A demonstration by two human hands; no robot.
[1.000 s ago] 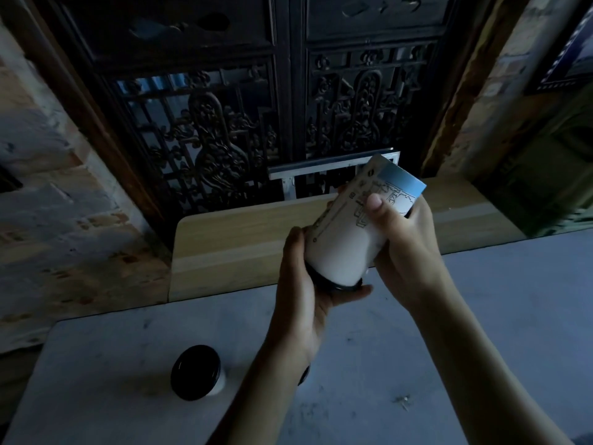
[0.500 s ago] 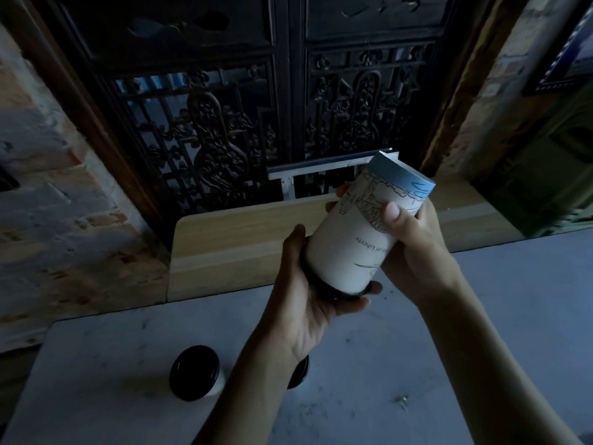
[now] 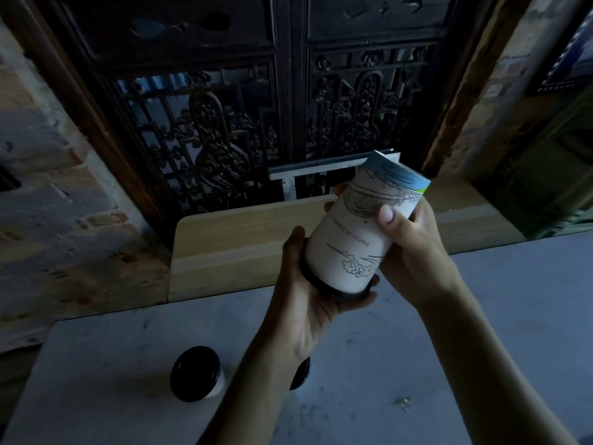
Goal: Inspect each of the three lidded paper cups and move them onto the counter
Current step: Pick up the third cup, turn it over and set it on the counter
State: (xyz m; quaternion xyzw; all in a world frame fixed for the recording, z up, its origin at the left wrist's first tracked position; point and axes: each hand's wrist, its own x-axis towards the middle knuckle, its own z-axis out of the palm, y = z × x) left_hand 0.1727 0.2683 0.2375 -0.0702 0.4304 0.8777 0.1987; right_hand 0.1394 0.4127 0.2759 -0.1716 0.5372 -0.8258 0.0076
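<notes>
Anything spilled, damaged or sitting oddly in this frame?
No spill or damage shows. The one oddity: the held cup is tipped over, black lid down in the left hand, base up in the right hand. Two lidded cups stand upright on the grey table.

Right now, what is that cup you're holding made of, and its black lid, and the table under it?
The held cup looks like matte white paper: printed line drawings, no shine. Its black lid seems to be plastic, with a smooth moulded rim. The table looks like pale stone or concrete, dull, mottled and scuffed; I can't tell which.
</notes>
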